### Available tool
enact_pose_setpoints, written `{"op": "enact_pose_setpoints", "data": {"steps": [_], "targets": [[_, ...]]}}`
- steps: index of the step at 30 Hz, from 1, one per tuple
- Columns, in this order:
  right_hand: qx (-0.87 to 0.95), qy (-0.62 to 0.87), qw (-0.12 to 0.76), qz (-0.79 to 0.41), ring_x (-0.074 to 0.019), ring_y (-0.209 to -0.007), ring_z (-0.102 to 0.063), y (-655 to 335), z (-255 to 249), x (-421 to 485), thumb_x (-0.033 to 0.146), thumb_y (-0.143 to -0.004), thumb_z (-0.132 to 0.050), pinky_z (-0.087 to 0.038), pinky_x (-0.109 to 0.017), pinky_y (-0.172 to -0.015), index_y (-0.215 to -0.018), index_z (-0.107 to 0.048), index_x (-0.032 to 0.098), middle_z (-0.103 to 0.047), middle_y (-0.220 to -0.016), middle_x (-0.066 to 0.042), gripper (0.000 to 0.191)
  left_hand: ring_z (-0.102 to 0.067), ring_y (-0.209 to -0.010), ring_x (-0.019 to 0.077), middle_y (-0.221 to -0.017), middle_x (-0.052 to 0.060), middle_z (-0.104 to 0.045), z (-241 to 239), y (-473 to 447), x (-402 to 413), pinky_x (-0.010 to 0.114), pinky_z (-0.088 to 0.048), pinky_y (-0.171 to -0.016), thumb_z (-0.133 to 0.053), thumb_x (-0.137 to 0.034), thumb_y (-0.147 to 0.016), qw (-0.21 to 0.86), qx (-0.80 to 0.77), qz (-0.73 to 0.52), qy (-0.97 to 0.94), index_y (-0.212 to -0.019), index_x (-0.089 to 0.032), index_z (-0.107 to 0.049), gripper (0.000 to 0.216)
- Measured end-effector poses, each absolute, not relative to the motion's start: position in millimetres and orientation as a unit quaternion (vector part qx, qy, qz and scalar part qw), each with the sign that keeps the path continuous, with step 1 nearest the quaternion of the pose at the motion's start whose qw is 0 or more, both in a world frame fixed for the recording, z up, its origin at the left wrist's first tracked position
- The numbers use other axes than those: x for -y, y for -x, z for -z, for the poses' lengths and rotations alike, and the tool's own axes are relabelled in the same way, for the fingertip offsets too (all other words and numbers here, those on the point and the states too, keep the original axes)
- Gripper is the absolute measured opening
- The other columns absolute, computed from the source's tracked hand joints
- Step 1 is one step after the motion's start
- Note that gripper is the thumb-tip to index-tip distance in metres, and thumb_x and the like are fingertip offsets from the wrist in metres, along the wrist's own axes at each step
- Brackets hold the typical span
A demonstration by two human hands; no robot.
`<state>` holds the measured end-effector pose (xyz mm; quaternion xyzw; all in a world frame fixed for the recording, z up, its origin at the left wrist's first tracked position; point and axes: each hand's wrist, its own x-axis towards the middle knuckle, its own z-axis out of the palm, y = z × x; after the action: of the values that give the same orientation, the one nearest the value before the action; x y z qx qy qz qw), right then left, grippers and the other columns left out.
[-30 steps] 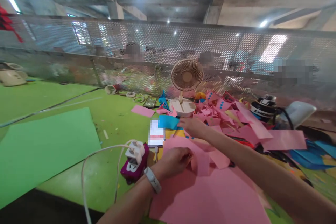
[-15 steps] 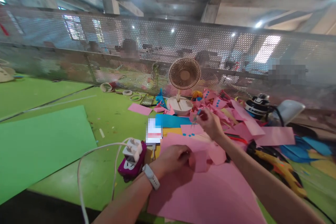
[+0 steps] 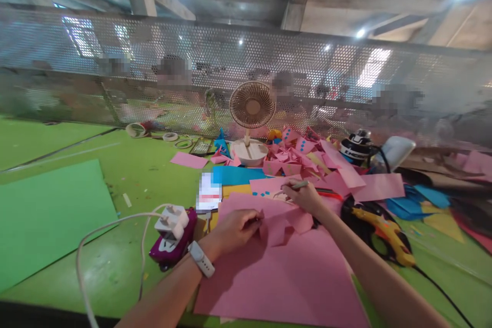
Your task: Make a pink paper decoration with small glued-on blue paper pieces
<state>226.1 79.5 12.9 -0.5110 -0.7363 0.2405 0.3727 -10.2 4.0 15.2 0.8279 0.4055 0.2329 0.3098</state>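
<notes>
My left hand (image 3: 240, 228), with a white watch on its wrist, is closed at the left edge of a small folded pink paper piece (image 3: 275, 228), pinching it. That piece lies over a large pink paper sheet (image 3: 284, 282). My right hand (image 3: 305, 199) is closed around slim grey tweezers (image 3: 300, 184), their thin tips pointing left over the pink paper. Close to those tips, small blue paper diamonds (image 3: 261, 193) sit on a pink strip. Behind the hands lies a blue paper sheet (image 3: 238, 175).
Left of the hands are a purple power strip (image 3: 172, 243) with white plugs and cable, and a phone (image 3: 208, 195). A fan (image 3: 251, 107) stands behind, beside a heap of pink paper pieces (image 3: 295, 154). A yellow glue gun (image 3: 384, 230) lies right; green sheet (image 3: 57, 220) left.
My right hand has come down slightly toward the pink strip, and the tweezers now tilt left. My left hand stays at the folded piece. The whole view has shifted right.
</notes>
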Motion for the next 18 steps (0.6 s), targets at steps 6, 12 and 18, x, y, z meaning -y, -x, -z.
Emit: {"op": "enact_pose_setpoints", "data": {"steps": [6,12,18], "targets": [[0.766,0.459,0.377,-0.246,-0.0189,-0.071,-0.066,-228.6,-9.5,-72.9,0.038,-0.081,-0.052,-0.053,-0.027,-0.062,-0.083,-0.07,0.019,-0.072,-0.083,-0.005,0.026,-0.057,-0.078,0.0151,-0.087,0.003,-0.065,-15.5,9.9,-4.3,0.023,-0.041,-0.068,-0.04,-0.027,-0.089,0.299,-0.403,-0.227,-0.835,-0.089,-0.018,-0.06,0.021],[0.823,0.383,0.378,-0.181,-0.0217,-0.089,-0.066,-223.7,-2.5,-74.0,0.033,-0.085,-0.048,-0.053,-0.033,-0.081,-0.09,-0.071,0.024,-0.071,-0.095,-0.007,0.025,-0.057,-0.078,0.0153,-0.089,0.004,-0.065,-14.7,10.7,-4.1,0.023,-0.042,-0.069,-0.041,-0.026,-0.088,0.301,-0.406,-0.23,-0.832,-0.09,-0.017,-0.061,0.022],[0.83,0.379,0.369,-0.177,-0.0218,-0.089,-0.066,-221.1,4.6,-78.9,0.033,-0.085,-0.049,-0.053,-0.033,-0.08,-0.094,-0.07,0.023,-0.07,-0.096,-0.007,0.025,-0.058,-0.08,0.0153,-0.091,0.004,-0.065,-13.4,11.3,-4.5,0.024,-0.043,-0.07,-0.042,-0.026,-0.088,0.313,-0.405,-0.232,-0.827,-0.095,-0.017,-0.061,0.022]]}}
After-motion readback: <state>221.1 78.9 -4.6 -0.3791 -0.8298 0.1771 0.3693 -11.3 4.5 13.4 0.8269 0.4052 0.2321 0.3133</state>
